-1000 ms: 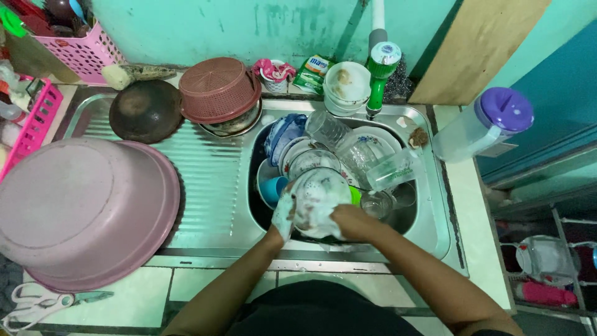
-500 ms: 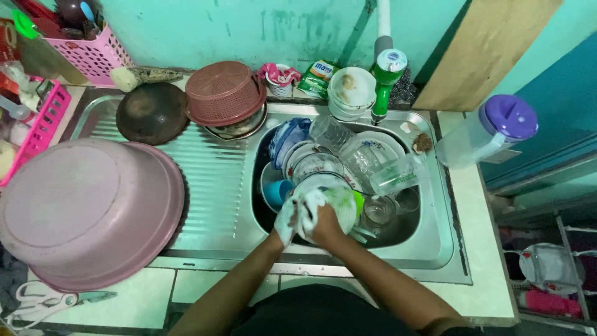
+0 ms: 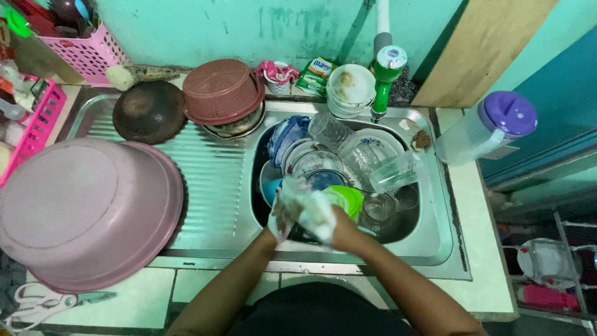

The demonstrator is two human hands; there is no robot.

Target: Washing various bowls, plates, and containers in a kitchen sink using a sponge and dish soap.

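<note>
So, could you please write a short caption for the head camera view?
Soapy left hand and right hand scrub over a steel sink full of dishes, beside an upturned pink basin.

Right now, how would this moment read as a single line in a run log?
left hand: soapy, on a dish | right hand: soapy, scrubbing same dish | sink: piled with plates, glasses | pink basin: upturned on drainboard

Stained turquoise wall (image 3: 249, 31), tiled counter (image 3: 130, 305)
</note>
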